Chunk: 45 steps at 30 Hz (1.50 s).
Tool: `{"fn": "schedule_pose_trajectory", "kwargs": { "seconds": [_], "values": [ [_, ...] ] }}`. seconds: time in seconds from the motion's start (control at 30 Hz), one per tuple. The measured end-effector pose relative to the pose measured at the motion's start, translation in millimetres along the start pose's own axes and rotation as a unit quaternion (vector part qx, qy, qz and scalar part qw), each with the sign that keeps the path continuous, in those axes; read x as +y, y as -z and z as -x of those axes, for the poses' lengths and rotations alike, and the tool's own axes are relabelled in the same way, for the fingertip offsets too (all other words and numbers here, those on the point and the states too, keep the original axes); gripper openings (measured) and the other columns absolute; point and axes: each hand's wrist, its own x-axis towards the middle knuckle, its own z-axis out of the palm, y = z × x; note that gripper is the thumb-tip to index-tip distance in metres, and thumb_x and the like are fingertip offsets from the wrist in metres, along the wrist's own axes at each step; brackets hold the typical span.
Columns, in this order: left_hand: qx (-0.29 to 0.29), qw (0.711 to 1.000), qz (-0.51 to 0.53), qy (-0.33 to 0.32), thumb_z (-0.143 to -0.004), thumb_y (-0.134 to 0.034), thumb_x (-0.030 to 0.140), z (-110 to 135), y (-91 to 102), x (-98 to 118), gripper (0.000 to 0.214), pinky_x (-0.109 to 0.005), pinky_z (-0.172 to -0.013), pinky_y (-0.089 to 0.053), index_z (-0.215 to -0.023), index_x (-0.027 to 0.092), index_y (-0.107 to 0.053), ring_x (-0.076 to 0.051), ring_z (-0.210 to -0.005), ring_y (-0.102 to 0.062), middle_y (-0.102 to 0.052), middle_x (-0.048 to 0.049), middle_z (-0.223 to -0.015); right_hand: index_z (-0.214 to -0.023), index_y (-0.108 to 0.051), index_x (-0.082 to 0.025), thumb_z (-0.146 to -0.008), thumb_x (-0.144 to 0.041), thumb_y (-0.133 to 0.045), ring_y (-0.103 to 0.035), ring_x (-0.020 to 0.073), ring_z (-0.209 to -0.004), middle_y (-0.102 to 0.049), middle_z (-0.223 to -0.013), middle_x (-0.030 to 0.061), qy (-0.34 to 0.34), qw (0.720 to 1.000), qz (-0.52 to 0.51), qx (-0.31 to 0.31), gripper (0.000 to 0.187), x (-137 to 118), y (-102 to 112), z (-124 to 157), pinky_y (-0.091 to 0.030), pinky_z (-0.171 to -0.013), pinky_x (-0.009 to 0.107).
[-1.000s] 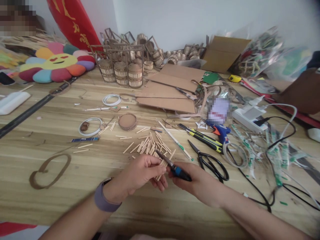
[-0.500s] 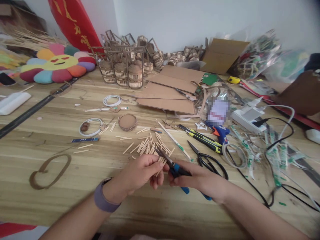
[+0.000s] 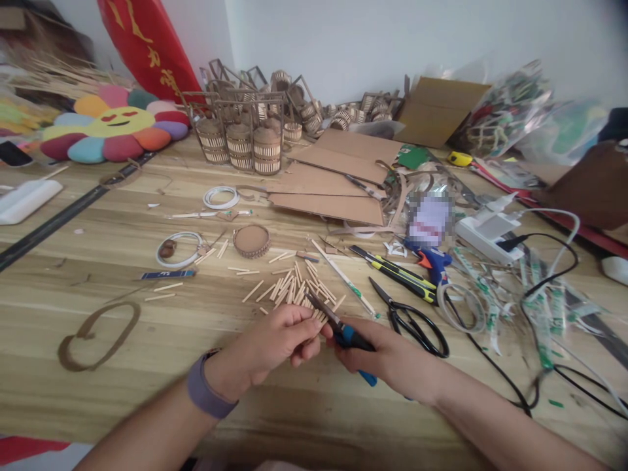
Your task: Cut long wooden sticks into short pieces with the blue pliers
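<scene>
My left hand [image 3: 289, 333] is closed, pinching a short row of small wooden sticks [image 3: 320, 316] between thumb and fingers. A pair of pliers [image 3: 350, 335] with blue-and-black handles is gripped in my right hand [image 3: 387, 356]. Its dark, tapered jaws reach over the row of sticks, close to my left fingertips. Whether the jaws bite on a stick cannot be made out. Just beyond both hands lies a loose pile of cut sticks [image 3: 294, 284]. Black-handled scissors [image 3: 417, 324] rest to the right of the pliers.
A round woven-edged disc [image 3: 252, 241], a yellow-black utility knife [image 3: 397, 273] and a blue glue gun [image 3: 434, 258] lie beyond my hands. Farther back are cardboard sheets [image 3: 326, 203] and miniature baskets [image 3: 240, 147]. Cables and a white power strip [image 3: 490, 229] occupy the right; a brown strip loop [image 3: 98, 337] lies left.
The handles of the pliers have come closer together in my right hand, and the jaws look more closed. My left hand keeps its pinch on the sticks, barely moved.
</scene>
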Motion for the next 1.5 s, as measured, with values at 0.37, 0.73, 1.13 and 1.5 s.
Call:
{"fn": "schedule_pose_trajectory", "kwargs": {
  "seconds": [0.37, 0.73, 1.13, 1.5],
  "values": [
    [0.009, 0.991, -0.1, -0.088, -0.09, -0.041, 0.049, 1, 9.0, -1, 0.036, -0.021, -0.05, -0.029, -0.086, 0.016, -0.053, -0.009, -0.051, -0.038, -0.045, 0.0056, -0.057, -0.096, -0.059, -0.018, -0.083, -0.034, -0.054, -0.055, 0.0191, -0.087, -0.062, -0.092, 0.003, 0.029, 0.998, 0.048, 0.041, 0.021, 0, 16, 5, -0.043, -0.075, 0.028],
    [0.047, 0.937, -0.338, -0.077, -0.093, -0.035, 0.035, 1, 1.5, 0, 0.028, -0.023, -0.058, -0.034, -0.076, 0.02, -0.052, -0.014, -0.059, -0.049, -0.049, 0.0038, -0.058, -0.109, -0.051, -0.019, -0.088, -0.024, -0.048, -0.06, 0.0259, -0.095, -0.064, -0.103, 0.0117, 0.198, 0.879, 0.354, 0.252, 0.022, 8, 9, -9, -0.046, -0.081, 0.037],
    [0.127, 0.836, -0.525, -0.1, -0.092, -0.036, 0.024, -1, -6.1, -13, 0.025, -0.03, -0.06, -0.032, -0.076, 0.019, -0.055, -0.025, -0.07, -0.061, -0.066, -0.0114, -0.076, -0.092, -0.051, -0.017, -0.088, -0.022, -0.045, -0.061, 0.0265, -0.079, -0.063, -0.084, 0.0113, 0.126, 0.843, 0.444, 0.275, 0.009, 17, -13, -16, -0.045, -0.066, 0.034],
    [0.143, 0.924, -0.348, -0.068, -0.092, -0.036, 0.037, -6, -2.2, -10, 0.029, -0.027, -0.056, -0.039, -0.073, 0.02, -0.05, -0.017, -0.056, -0.055, -0.058, -0.0014, -0.06, -0.088, -0.054, -0.021, -0.087, -0.025, -0.048, -0.058, 0.0167, -0.072, -0.063, -0.08, 0.0018, 0.112, 0.949, 0.241, 0.167, 0.007, 5, 8, -8, -0.043, -0.065, 0.026]
  ]
}}
